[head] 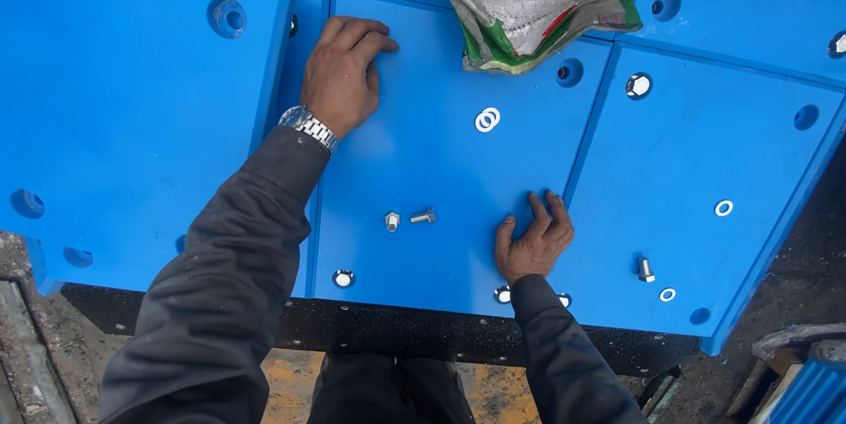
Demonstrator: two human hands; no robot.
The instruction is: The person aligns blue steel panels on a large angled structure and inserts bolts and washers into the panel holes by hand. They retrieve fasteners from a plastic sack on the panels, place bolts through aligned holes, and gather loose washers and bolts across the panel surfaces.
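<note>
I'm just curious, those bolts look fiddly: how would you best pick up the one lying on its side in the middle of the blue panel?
Probably by its shank, pinched from above across its width. The bolt lies flat on the blue panel, head to the right, with clear space around it; its neighbour, the upright bolt, stands just left, so coming from the right seems easier.

1. We wear a dark grey-black jacket; its long sleeves [229, 274] run down both arms to the wrists.
2. The fabric looks smooth and slightly shiny, creased along the forearms.
3. A silver metal link-band wristwatch [308, 127] sits on our left wrist, just past the cuff.
4. Our left hand [342, 76] and right hand [533, 243] are bare, without gloves.
5. Dark trousers [388, 389] show below.
</note>
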